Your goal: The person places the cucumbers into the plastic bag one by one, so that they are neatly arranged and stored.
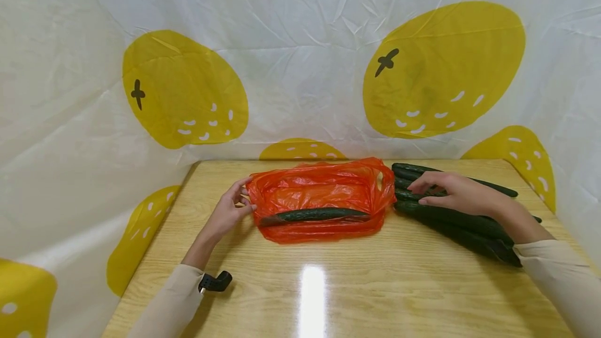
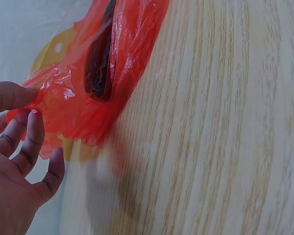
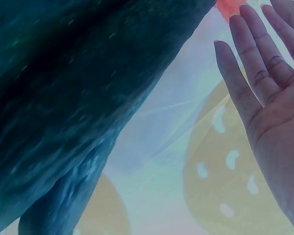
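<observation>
A red plastic bag [image 1: 305,189] lies spread on the table, with one dark green cucumber [image 1: 324,215] lengthwise along its near side. My left hand [image 1: 227,214] is at the bag's left end; in the left wrist view its thumb and fingertips pinch the thin red film. The cucumber's end [image 2: 98,78] shows there, partly covered by the film. On the right, my right hand [image 1: 451,192] hovers over several loose cucumbers [image 1: 455,223], holding nothing. In the right wrist view its fingers [image 3: 247,54] extend loosely beside the large, close cucumbers [image 3: 78,88].
The light wooden table [image 1: 263,291] reflects a bright strip of light near its front. A white cloth with yellow fruit prints [image 1: 300,82] hangs behind it and along both sides. A black strap device [image 1: 216,281] sits on the left wrist.
</observation>
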